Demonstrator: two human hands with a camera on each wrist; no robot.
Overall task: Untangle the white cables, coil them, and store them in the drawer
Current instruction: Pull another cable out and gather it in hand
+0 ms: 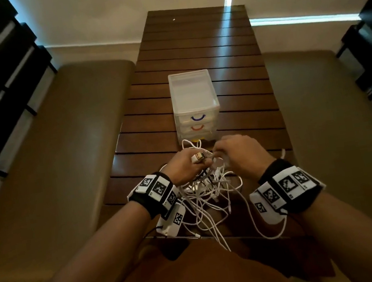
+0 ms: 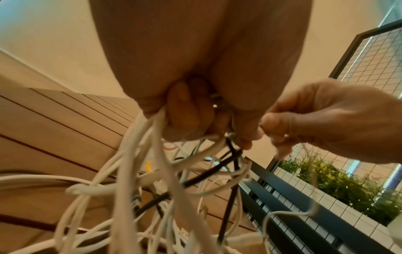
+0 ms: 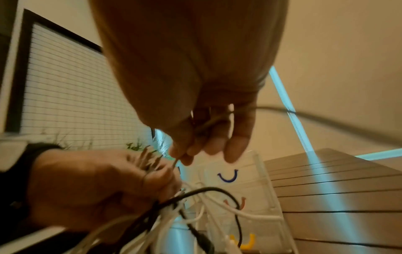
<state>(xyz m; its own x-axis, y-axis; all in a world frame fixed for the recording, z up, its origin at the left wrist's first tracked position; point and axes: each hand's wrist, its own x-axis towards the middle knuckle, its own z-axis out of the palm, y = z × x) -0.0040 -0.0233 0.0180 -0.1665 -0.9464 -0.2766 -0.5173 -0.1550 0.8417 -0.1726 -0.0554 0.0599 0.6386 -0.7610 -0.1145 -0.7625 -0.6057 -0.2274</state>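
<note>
Sorting the tangle in front of the drawer unit

The white cables (image 1: 209, 193) lie heaped on the counter (image 1: 244, 117) just before the drawer unit (image 1: 195, 105), so storing is a short reach. Your left hand (image 1: 184, 165) grips a lifted bunch with a USB plug (image 1: 198, 157) poking out, anchoring it, while your right hand (image 1: 237, 151), fingers (image 3: 237, 146) narrow, pinches one strand to draw free.

White cables (image 1: 203, 196) hide the bottom drawer (image 1: 200, 138).
</note>
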